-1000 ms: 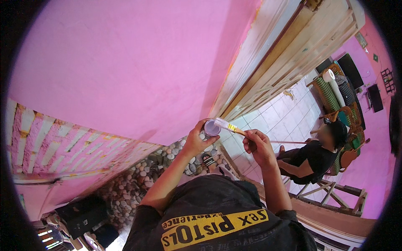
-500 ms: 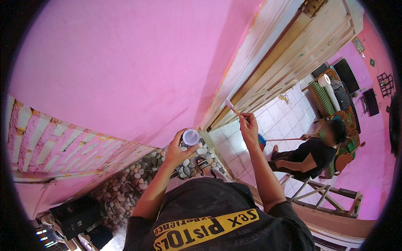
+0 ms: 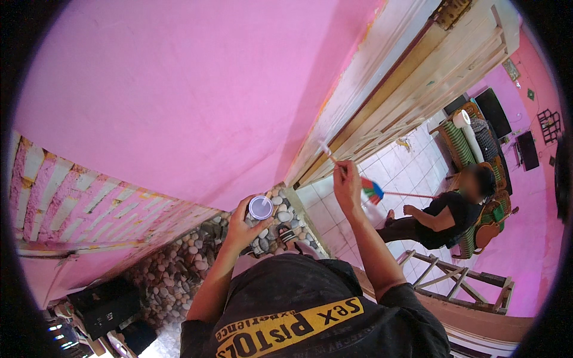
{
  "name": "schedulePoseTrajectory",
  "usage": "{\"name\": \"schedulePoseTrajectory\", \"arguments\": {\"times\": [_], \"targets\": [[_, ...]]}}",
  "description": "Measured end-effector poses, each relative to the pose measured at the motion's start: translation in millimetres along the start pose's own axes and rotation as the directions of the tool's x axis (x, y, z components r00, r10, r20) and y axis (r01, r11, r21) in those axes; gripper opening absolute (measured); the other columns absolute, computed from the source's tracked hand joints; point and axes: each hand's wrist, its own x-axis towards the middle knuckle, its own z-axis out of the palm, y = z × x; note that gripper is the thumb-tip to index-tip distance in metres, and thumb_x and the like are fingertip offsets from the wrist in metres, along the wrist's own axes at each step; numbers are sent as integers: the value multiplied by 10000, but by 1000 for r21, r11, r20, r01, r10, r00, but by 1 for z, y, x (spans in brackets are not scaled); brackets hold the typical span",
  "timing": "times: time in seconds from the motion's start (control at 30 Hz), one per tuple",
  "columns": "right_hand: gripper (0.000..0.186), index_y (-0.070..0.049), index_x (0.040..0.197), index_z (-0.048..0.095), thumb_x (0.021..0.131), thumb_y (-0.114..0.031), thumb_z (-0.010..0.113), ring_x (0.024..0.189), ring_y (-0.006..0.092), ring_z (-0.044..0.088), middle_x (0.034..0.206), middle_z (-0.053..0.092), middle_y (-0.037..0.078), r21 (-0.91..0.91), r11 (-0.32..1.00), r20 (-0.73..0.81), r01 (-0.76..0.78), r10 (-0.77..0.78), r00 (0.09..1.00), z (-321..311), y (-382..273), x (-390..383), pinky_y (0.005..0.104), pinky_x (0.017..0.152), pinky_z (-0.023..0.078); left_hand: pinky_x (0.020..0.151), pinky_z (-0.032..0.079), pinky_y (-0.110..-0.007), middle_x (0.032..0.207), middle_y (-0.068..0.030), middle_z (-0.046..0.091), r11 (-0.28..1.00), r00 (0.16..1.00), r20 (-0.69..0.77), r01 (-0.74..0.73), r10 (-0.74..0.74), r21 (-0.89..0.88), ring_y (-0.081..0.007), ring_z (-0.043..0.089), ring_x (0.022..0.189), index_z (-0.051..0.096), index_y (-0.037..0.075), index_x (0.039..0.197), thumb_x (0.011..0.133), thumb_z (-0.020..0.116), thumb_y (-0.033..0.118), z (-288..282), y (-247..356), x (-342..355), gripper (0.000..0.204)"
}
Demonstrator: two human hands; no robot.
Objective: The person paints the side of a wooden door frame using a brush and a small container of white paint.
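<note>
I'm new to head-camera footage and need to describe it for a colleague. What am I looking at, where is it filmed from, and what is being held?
There's no machine here, just a person's two bare hands. A wide fisheye camera on their head looks down, so straight edges bend near the rim. The left hand holds a small round tub with something pale inside. The right hand grips a paintbrush; its blurred tip appears near the doorframe, though I can't tell whether they touch. A pink wall fills the upper left. Rounded pebbles cover the ground below. To the right, another person is beside a multicoloured broom.
</note>
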Motion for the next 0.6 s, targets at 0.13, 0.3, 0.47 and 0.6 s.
{"name": "schedulePoseTrajectory", "arguments": {"times": [0.13,0.3,0.47,0.6], "targets": [[126,4,1016,560,957,-84,629,848,395,631,953,599,221,-77,994,-2,71,-71,997,23,29,8,467,716,512,1036,470,-344,1273,-102,626,997,1000,20,7,-9,80,-173,585,1205,513,16,1356,773,888,176,-2,24,1,712],[118,-7,1040,572,957,-74,623,841,384,625,959,591,202,-118,980,-72,162,-171,983,2,-14,35,464,715,515,1029,468,-342,1280,-98,639,995,1000,18,16,-17,95,-173,590,1205,528,22,1347,780,879,169,-8,28,-4,683],[100,-6,1049,587,968,-57,618,825,318,623,962,595,161,34,993,-180,109,-101,979,-58,-92,43,389,711,513,1029,471,-344,1272,-89,638,998,999,49,15,-19,63,-178,593,1200,526,26,1348,780,879,156,-4,24,-6,681],[106,-14,1008,570,925,-20,634,813,332,616,922,590,164,-52,976,-76,211,-214,974,-60,-74,33,408,698,508,1032,473,-344,1262,-89,637,994,997,62,31,-37,103,-180,602,1180,515,26,1356,776,886,162,1,22,-7,702]]}}
